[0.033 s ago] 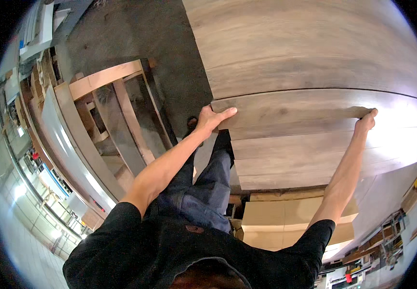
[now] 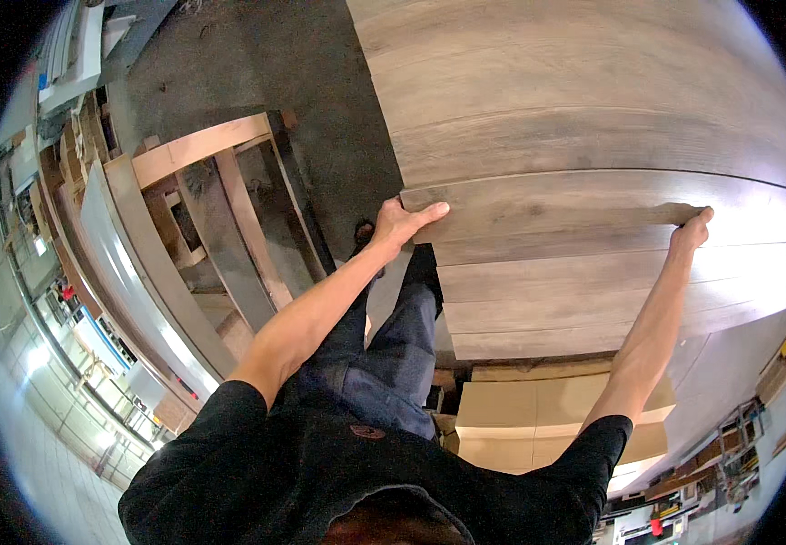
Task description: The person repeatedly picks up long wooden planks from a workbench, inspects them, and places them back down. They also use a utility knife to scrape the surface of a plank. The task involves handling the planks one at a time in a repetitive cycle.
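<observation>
Head view, long grey-brown wood-grained plank (image 2: 556, 202): it is lying crosswise before the person, between a broad surface of similar grain (image 2: 583, 77) beyond it and narrower pale grey-brown boards (image 2: 538, 283) on the near side.
Left hand (image 2: 404, 225): the grip is clamping the plank's left end, its thumb pressing flat on top; the other fingers are mostly hiding beyond the edge.
Right hand (image 2: 691, 229): it is touching the plank well along toward the right, near the front edge, fingers curling; whether this grip is clamping the wood or only pressing on it, I cannot tell.
Thin dark line (image 2: 593, 170): it is running along the plank's far side, marking it off from the broad surface.
Progress: the plank is already lying lengthwise beside the broad surface, and both hands are touching it, so handling seems under way; letting go is remaining undone, and anything further is not showing.
Tan box-like cartons (image 2: 497, 404): they are sitting below the near boards, toward the person.
Pale wooden slatted frame (image 2: 197, 148): it is standing to the left, well apart from the plank.
</observation>
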Tool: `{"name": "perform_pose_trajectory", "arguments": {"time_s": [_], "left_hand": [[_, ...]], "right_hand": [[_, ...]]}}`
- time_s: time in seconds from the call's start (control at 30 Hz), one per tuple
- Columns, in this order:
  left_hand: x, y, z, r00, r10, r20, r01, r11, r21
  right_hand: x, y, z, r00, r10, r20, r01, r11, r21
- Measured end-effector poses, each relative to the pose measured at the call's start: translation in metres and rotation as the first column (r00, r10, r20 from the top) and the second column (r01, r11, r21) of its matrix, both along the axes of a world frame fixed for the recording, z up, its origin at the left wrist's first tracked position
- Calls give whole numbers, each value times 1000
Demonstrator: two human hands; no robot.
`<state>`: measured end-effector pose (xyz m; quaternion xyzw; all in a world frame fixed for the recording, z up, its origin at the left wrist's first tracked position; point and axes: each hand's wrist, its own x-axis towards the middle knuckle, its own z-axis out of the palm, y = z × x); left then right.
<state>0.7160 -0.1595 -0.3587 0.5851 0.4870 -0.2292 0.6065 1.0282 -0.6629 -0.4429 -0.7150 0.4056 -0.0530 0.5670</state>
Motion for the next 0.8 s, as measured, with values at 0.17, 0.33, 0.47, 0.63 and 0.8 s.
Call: {"name": "perform_pose_trajectory", "arguments": {"time_s": [0.17, 0.33, 0.47, 0.63, 0.8], "left_hand": [[16, 0, 3, 997, -37, -63, 39, 999, 34], [25, -4, 11, 998, 41, -44, -39, 998, 42], [29, -15, -5, 997, 72, 15, -71, 995, -69], [20, -12, -5, 988, 151, 21, -151, 988, -27], [23, -13, -3, 994, 80, -72, -79, 997, 11]], "right_hand": [[11, -7, -6, 1000, -5, 2, 5, 1000, -10], [23, -2, -10, 1000, -6, 24, 7, 1000, -27], [19, -82, -4, 988, 129, -85, -133, 990, -45], [9, -9, -8, 995, 15, -97, -40, 964, -263], [4, 24, 20, 994, -104, -9, 103, 992, -76]]}}
